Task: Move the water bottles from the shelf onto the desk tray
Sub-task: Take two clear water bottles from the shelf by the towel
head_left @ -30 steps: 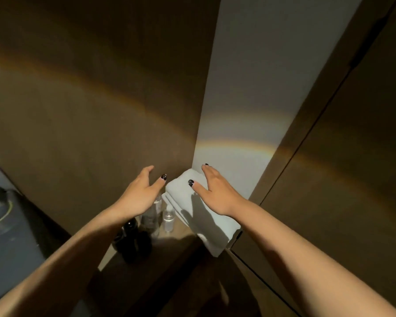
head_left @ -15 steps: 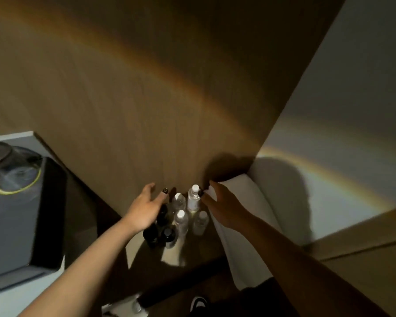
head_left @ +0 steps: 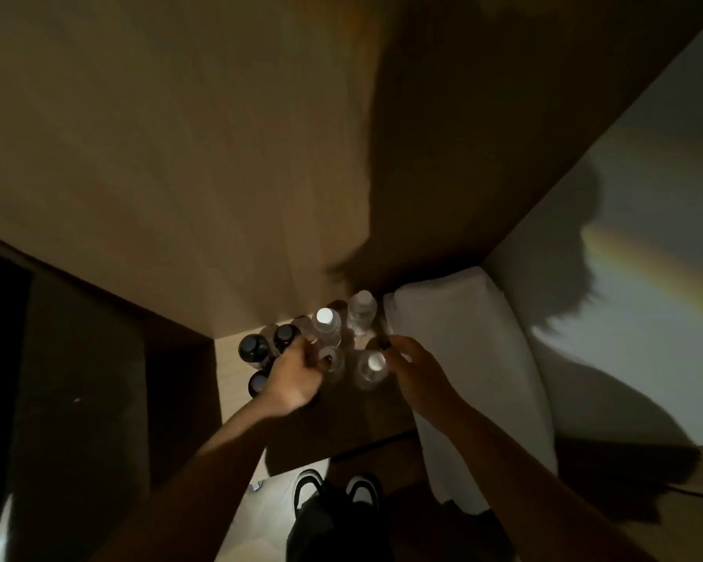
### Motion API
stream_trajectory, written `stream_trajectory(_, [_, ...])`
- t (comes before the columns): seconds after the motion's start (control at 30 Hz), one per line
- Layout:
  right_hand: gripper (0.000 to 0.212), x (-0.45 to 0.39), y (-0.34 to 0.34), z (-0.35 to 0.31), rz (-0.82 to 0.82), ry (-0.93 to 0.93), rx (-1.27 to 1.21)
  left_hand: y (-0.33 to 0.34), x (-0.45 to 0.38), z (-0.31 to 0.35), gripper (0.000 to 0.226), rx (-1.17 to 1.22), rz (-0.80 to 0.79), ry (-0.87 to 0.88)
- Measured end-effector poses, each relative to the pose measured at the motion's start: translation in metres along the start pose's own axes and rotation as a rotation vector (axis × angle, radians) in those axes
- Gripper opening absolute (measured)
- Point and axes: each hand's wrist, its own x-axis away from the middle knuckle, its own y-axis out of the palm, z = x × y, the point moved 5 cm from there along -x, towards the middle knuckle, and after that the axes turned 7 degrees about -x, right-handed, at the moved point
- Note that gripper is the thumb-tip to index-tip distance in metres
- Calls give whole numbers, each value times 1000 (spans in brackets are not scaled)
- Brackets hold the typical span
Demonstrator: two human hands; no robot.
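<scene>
Low in the frame's centre, the left hand (head_left: 297,373) curls its grip round 1 clear water bottle (head_left: 330,361) while the right hand (head_left: 417,371) closes beside another (head_left: 372,367), though its grip is too blurred to tell, both bottles standing on the shelf (head_left: 236,383), likely to lift 2 together.

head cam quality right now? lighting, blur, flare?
Head view: dim, warm light; hard shadows of the arms and head fall across the wood panel and the wall; a rainbow flare streaks that wall; both hands and the water bottles are motion-smeared; wide-angle bending at the edges.
</scene>
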Motion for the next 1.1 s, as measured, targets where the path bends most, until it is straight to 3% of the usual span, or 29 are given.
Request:
stream_trajectory(0.27, [19, -28, 24, 69, -9, 173, -84, 62, -97, -73, 45, -363, 6, 25])
stream_trajectory(0.47, [14, -33, 24, 89, -27, 244, -76, 55, -83, -36, 50, -564, 99, 163])
stream_trajectory(0.63, [14, -34, 17, 81, -34, 215, -42, 41, -73, -31, 39, -550, 134, 265])
stream_trajectory(0.87, [31, -20, 13, 43, -65, 142, 21, -31, -1, 21, 36, -455, 323, 270])
stream_trajectory(1.03, [66, -8, 22, -9, -113, -38, 9, -95, 71, 78, 16, -288, 476, 570])
stream_trajectory(1.1, [86, -4, 33, -30, -164, -144, 123, -114, 95, 96, 15, -172, 477, 624])
